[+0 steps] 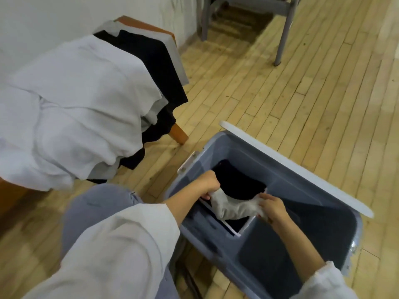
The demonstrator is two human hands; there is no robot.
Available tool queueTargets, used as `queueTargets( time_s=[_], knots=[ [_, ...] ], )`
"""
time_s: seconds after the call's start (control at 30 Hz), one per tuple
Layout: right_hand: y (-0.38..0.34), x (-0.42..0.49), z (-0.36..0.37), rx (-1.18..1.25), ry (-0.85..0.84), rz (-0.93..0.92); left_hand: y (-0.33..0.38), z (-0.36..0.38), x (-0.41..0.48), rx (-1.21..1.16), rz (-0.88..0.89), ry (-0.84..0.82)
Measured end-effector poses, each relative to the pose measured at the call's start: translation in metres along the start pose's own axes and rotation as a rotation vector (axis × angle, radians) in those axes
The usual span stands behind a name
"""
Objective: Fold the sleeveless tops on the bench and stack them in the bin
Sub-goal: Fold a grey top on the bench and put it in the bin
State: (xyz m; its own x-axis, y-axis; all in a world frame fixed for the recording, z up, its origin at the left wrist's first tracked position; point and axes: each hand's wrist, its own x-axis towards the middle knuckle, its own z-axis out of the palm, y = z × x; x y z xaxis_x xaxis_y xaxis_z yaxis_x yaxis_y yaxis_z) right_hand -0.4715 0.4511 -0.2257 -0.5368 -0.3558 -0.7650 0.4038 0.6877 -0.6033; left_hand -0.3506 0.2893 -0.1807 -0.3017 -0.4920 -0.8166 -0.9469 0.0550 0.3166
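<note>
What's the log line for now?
left hand, right hand: grip grey fabric top | inside blue-grey plastic bin, over black top | wooden bench: draped tops waiting

The blue-grey bin [302, 190] stands on the wooden floor [280, 83]; inside it both hands grip a bunched pale grey top [234, 208], the left hand [207, 183] curled round its left end, the right hand [273, 207] pinching its right end; beneath that top, low in the bin, lies a black garment [237, 180]; a white lid [291, 167] runs along the bin's far side; left of the bin stands the bench [149, 26], draped with a white top [82, 93] and, farther along, a black top [151, 57].
</note>
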Motion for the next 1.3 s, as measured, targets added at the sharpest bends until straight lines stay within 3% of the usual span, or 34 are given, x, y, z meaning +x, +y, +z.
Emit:
queueTargets(
  time_s=[0.17,0.3,0.57,0.73,0.83,0.9,1.0,1.13,1.3],
  knots=[
    [-0.018,0.024,0.005,-0.028,0.187,-0.148,0.030,-0.008,0.027,0.128,0.309,0.090],
    [-0.001,0.043,0.019,-0.069,0.277,-0.246,0.033,-0.003,0.065,0.260,0.453,0.122],
    [0.090,0.075,0.061,-0.273,0.077,-0.166,-0.053,0.039,0.141,0.493,0.216,-0.065],
    [0.100,0.065,0.072,-0.392,0.150,-0.081,-0.082,0.050,0.145,0.558,0.239,0.020],
    [0.088,0.065,0.084,-0.462,0.325,0.012,-0.074,0.058,0.138,0.583,0.234,0.185],
    [0.082,0.079,0.087,-0.592,0.408,-0.242,-0.076,0.069,0.134,0.582,0.250,0.293],
    [0.078,0.109,0.091,-0.850,0.270,-0.571,-0.087,0.093,0.127,0.728,0.310,0.368],
    [0.090,0.135,0.085,-1.168,0.084,-0.547,-0.088,0.101,0.134,0.727,0.285,0.226],
    [0.101,0.135,0.074,-1.176,0.175,-0.465,-0.097,0.086,0.151,0.702,0.318,0.081]
  ],
)
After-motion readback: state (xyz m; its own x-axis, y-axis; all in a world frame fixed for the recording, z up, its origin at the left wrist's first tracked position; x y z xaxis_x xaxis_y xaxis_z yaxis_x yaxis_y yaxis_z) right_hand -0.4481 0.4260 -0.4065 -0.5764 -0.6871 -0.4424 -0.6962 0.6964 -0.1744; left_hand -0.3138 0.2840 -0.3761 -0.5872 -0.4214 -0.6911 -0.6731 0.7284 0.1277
